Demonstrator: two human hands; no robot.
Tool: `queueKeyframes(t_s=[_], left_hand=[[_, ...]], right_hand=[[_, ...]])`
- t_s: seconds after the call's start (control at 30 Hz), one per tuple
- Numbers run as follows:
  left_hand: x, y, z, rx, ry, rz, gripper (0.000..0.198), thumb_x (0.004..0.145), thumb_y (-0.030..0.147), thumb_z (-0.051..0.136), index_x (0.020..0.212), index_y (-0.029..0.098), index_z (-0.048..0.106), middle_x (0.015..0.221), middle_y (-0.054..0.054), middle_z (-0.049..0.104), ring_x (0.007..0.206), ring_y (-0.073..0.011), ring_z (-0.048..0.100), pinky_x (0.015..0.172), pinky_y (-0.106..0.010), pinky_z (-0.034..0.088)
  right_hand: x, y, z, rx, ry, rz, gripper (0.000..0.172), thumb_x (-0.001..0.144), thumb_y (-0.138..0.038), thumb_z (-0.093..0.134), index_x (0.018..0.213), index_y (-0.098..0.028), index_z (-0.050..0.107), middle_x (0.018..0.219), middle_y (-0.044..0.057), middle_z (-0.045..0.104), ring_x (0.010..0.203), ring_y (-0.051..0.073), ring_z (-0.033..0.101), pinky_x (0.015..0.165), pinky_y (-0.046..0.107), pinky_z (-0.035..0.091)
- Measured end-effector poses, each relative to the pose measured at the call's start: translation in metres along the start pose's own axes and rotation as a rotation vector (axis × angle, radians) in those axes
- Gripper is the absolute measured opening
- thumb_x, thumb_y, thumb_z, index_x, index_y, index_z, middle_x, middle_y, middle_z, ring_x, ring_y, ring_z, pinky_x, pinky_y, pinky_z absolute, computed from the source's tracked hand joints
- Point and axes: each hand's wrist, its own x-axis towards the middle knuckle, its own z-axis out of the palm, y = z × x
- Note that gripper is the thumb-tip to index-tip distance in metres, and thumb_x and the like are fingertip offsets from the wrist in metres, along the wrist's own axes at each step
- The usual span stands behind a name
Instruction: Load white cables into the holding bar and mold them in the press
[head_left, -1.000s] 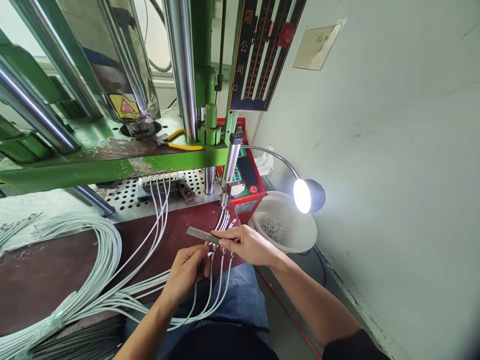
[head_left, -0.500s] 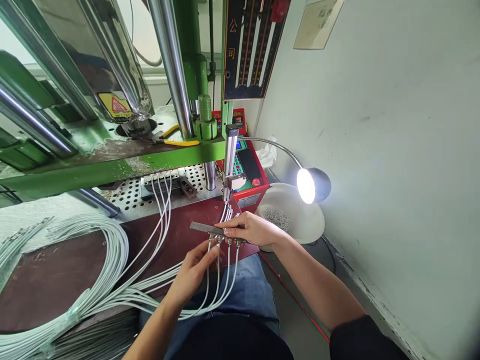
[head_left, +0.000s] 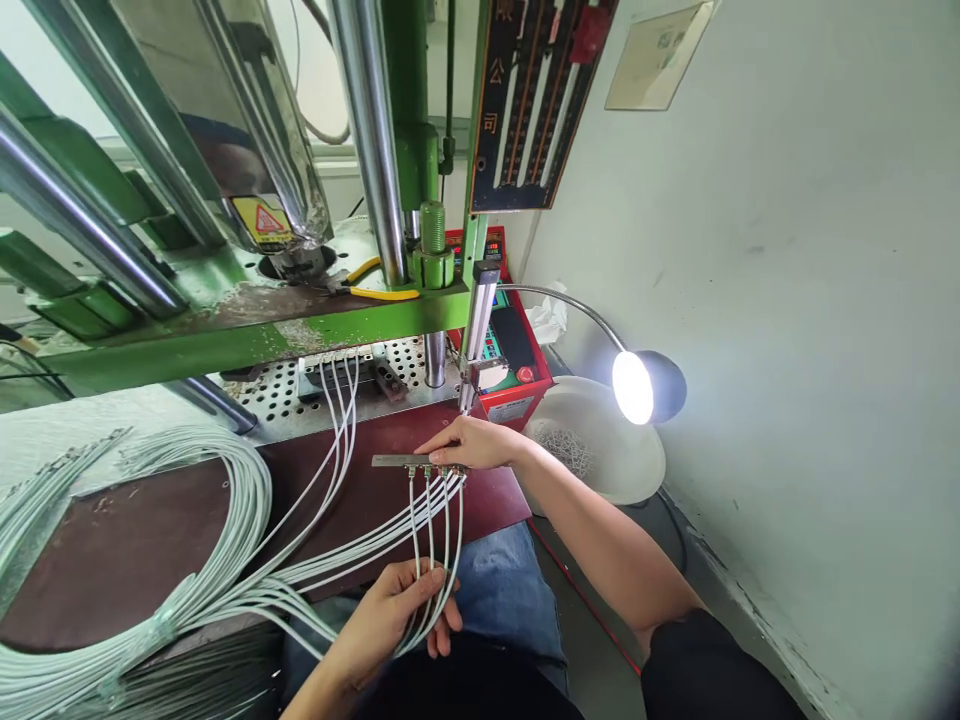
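My right hand (head_left: 474, 443) grips a flat metal bar (head_left: 392, 461) over the dark red board (head_left: 495, 500). Several pale cables (head_left: 448, 525) hang from the bar, their metal end fittings (head_left: 428, 473) lined up along its near edge. Lower down, my left hand (head_left: 411, 606) is closed round these cables above my lap, with some fingertips showing beyond them. Another group of pale cables passes just behind, its ends partly covered by the bar and my right hand.
A green press (head_left: 352, 330) stands ahead, with more cables running into a metal mould block (head_left: 341, 378). Yellow-handled pliers (head_left: 382, 294) lie on its ledge. A big cable bundle (head_left: 244, 490) fills the left. At right are a lit lamp (head_left: 634, 387), a red control box (head_left: 517, 375) and a white tub (head_left: 637, 470).
My left hand has slid down the cables, away from the fittings, and now wraps round them. The bar in my right hand has turned more level. The view has shifted slightly.
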Motion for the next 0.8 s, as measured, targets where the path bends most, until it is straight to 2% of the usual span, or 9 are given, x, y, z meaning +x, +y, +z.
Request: queueKeyframes(t_s=[0.1, 0.23, 0.33, 0.4, 0.53, 0.6, 0.7, 0.73, 0.8], left_hand=[[0.007, 0.002, 0.0, -0.022, 0.104, 0.021, 0.038, 0.072, 0.052, 0.071, 0.073, 0.016, 0.059, 0.066, -0.004, 0.068, 0.047, -0.0119, 0.057, 0.047, -0.024, 0.041], [0.015, 0.004, -0.009, -0.024, 0.133, 0.023, 0.038, 0.067, 0.053, 0.073, 0.074, 0.017, 0.061, 0.07, -0.005, 0.069, 0.057, -0.0158, 0.062, 0.056, -0.027, 0.045], [0.011, 0.009, -0.019, 0.18, 0.145, 0.08, 0.038, 0.068, 0.055, 0.07, 0.065, 0.018, 0.062, 0.064, -0.003, 0.066, 0.063, -0.019, 0.062, 0.059, -0.028, 0.045], [0.002, 0.019, -0.025, 0.381, 0.219, 0.148, 0.034, 0.07, 0.052, 0.069, 0.061, 0.019, 0.063, 0.059, -0.001, 0.064, 0.062, -0.019, 0.059, 0.057, -0.027, 0.043], [-0.014, 0.064, -0.044, 0.418, 0.381, 0.277, 0.03, 0.074, 0.047, 0.066, 0.081, 0.019, 0.072, 0.073, -0.006, 0.073, 0.067, -0.0209, 0.065, 0.062, -0.029, 0.049], [-0.01, 0.094, -0.061, 0.358, 0.538, 0.37, 0.032, 0.075, 0.046, 0.067, 0.091, 0.019, 0.072, 0.083, -0.008, 0.075, 0.075, -0.0222, 0.068, 0.068, -0.031, 0.051], [0.019, 0.136, -0.095, 0.179, 0.867, 0.519, 0.031, 0.067, 0.039, 0.078, 0.091, 0.021, 0.069, 0.091, -0.006, 0.074, 0.087, -0.0218, 0.067, 0.071, -0.028, 0.05], [0.033, 0.146, -0.106, 0.037, 0.898, 0.531, 0.03, 0.066, 0.033, 0.079, 0.09, 0.021, 0.067, 0.09, -0.005, 0.074, 0.09, -0.0205, 0.066, 0.072, -0.026, 0.05], [0.063, 0.162, -0.123, -0.057, 0.84, 0.493, 0.022, 0.073, 0.032, 0.073, 0.087, 0.019, 0.064, 0.085, -0.005, 0.073, 0.084, -0.0181, 0.067, 0.069, -0.024, 0.05]], right_hand=[[0.018, 0.002, 0.004, -0.068, -0.021, 0.062, 0.038, 0.08, -0.022, 0.06, 0.115, -0.017, 0.073, 0.061, -0.004, 0.063, 0.051, 0.007, 0.05, 0.049, 0.018, 0.034], [0.033, -0.001, 0.01, -0.344, 0.064, 0.085, 0.037, 0.076, -0.016, 0.061, 0.112, -0.02, 0.072, 0.072, -0.003, 0.068, 0.061, 0.009, 0.057, 0.056, 0.018, 0.039], [0.04, -0.004, 0.015, -0.484, 0.119, 0.091, 0.03, 0.079, -0.019, 0.061, 0.107, -0.018, 0.07, 0.086, 0.002, 0.072, 0.077, 0.015, 0.064, 0.067, 0.022, 0.044], [0.044, -0.006, 0.018, -0.555, 0.141, 0.079, 0.025, 0.084, -0.019, 0.058, 0.107, -0.015, 0.067, 0.096, 0.007, 0.072, 0.09, 0.02, 0.065, 0.076, 0.026, 0.045], [0.052, -0.007, 0.021, -0.686, 0.174, 0.048, 0.022, 0.092, -0.015, 0.048, 0.107, -0.012, 0.063, 0.111, 0.015, 0.066, 0.107, 0.025, 0.06, 0.089, 0.032, 0.044], [0.056, -0.006, 0.022, -0.746, 0.176, 0.035, 0.02, 0.093, -0.014, 0.046, 0.105, -0.013, 0.062, 0.111, 0.015, 0.065, 0.106, 0.026, 0.059, 0.088, 0.033, 0.045], [0.058, 0.0, 0.023, -0.857, 0.188, 0.011, 0.018, 0.094, -0.015, 0.046, 0.102, -0.015, 0.062, 0.109, 0.013, 0.063, 0.106, 0.025, 0.057, 0.088, 0.034, 0.046], [0.057, 0.002, 0.023, -0.885, 0.193, 0.006, 0.019, 0.094, -0.015, 0.045, 0.102, -0.016, 0.062, 0.109, 0.013, 0.063, 0.106, 0.025, 0.057, 0.089, 0.034, 0.046], [0.057, 0.005, 0.022, -0.889, 0.199, 0.002, 0.02, 0.094, -0.016, 0.046, 0.104, -0.016, 0.063, 0.108, 0.012, 0.063, 0.106, 0.025, 0.057, 0.09, 0.036, 0.047]])
